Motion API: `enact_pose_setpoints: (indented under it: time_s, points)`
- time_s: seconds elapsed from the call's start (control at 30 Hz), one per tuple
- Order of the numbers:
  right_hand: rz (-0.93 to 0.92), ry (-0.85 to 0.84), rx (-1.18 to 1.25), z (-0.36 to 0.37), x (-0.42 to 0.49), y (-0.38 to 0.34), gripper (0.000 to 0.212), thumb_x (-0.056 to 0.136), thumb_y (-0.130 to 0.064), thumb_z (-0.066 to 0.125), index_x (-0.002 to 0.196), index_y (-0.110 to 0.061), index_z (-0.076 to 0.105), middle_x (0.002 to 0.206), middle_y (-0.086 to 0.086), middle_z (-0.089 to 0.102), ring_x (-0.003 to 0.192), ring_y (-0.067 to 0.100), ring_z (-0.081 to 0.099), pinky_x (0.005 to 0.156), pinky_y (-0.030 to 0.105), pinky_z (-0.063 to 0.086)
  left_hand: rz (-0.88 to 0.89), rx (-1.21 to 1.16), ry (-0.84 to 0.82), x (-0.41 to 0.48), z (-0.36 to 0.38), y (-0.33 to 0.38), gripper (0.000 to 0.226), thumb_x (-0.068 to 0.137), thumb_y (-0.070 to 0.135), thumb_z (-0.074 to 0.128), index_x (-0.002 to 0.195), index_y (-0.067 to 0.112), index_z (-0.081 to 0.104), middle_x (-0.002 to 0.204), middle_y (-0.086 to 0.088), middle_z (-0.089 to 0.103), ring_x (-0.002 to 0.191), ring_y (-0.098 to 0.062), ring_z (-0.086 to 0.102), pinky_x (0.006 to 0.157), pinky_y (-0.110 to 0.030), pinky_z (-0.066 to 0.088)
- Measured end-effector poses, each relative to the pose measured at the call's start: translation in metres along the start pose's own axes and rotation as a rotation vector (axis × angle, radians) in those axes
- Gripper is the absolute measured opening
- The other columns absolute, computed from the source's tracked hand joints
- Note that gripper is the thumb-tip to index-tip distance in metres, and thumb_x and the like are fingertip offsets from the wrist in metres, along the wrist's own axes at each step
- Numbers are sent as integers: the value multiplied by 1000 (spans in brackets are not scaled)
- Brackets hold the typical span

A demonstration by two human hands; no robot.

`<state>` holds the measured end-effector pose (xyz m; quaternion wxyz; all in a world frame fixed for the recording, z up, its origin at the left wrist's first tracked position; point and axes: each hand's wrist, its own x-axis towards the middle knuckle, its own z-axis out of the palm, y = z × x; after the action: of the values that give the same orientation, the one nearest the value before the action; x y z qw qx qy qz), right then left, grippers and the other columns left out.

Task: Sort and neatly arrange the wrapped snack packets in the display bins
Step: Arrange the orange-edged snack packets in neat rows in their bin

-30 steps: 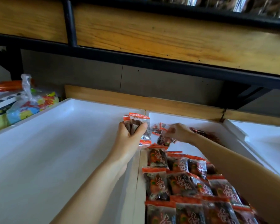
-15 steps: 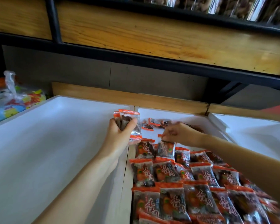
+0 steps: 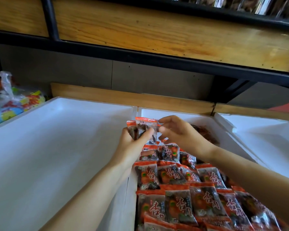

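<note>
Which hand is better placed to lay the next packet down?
Right: the right hand hovers empty beside the stack of orange-edged clear snack packets the left hand grips, over the packet rows.

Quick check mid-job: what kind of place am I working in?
Probably a shop's snack display: white foam bins side by side, rows of identical orange-wrapped packets in one, wooden shelving above.

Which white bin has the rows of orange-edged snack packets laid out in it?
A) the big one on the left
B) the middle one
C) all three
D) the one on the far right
B: the rows of packets lie in the middle bin, under the bunch of packets that the left hand grips. No such rows show in the left bin or the right bin.
</note>
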<state>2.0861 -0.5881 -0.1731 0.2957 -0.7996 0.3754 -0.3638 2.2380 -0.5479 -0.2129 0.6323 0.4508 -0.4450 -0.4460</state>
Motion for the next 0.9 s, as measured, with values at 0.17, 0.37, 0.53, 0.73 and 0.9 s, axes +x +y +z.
enact_pose_setpoints:
  time_s: [0.17,0.37,0.53,0.73,0.9]
  points:
    - [120,2,43,22,-14,-8,53,83,-21,69,128,-13,43,111,7,61,95,23,66,83,40,55,13,16,8,-5,6,-2,66,70,66,65,117,20,54,112,-2,68,101,-22,68,91,-46,55]
    - [103,167,249,5,-15,-9,5,81,-9,70,85,-11,67,80,3,70,72,9,64,69,22,52,-27,-69,11,-2,9,-5,23,97,29,55,108,9,51,93,-2,66,71,-12,70,83,-48,57]
    - [-165,298,-355,-5,-13,-4,20,83,-17,70,99,-26,63,96,-7,64,86,4,61,80,19,51,-93,-198,5,-4,15,-3,17,102,17,47,112,4,49,97,-6,62,54,-9,69,81,-44,56]
    - [-368,139,-412,19,-21,-5,38,89,-28,61,126,-22,59,108,-4,53,101,3,49,91,13,41,-58,-397,-32,-8,13,5,37,102,36,37,103,12,63,92,-8,74,77,-14,73,69,-36,61]
    - [-333,173,-323,21,-23,-8,31,92,-21,57,123,-25,61,109,-3,54,100,0,48,91,9,39,-61,-473,-106,-9,12,10,58,93,59,33,110,13,64,97,-9,75,91,-21,73,70,-39,62]
